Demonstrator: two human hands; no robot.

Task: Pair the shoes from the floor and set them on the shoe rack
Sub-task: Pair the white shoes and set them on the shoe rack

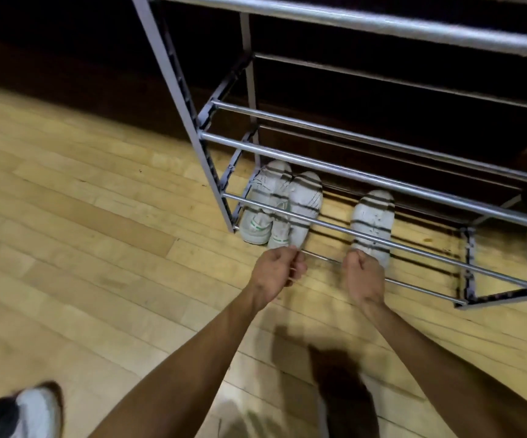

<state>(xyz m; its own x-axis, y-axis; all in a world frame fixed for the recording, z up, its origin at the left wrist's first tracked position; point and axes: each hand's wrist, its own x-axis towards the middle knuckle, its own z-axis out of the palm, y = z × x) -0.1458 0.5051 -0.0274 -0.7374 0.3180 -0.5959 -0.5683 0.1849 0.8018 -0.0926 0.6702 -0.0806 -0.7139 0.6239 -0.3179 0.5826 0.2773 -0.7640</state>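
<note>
While curled fingers of both the left hand [276, 268] and right hand [363, 275] seemingly pinch white canvas shoes [306, 207], chrome rack [350, 172] bars gleam.

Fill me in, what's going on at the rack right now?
A person is loading white shoes onto the bottom tier of a metal shoe rack. The left hand pinches the heel of one white slip-on, beside a green-trimmed sneaker pair. The right hand holds the heel of the matching slip-on, which sits apart to the right. A black-and-white shoe is on the floor.
</note>
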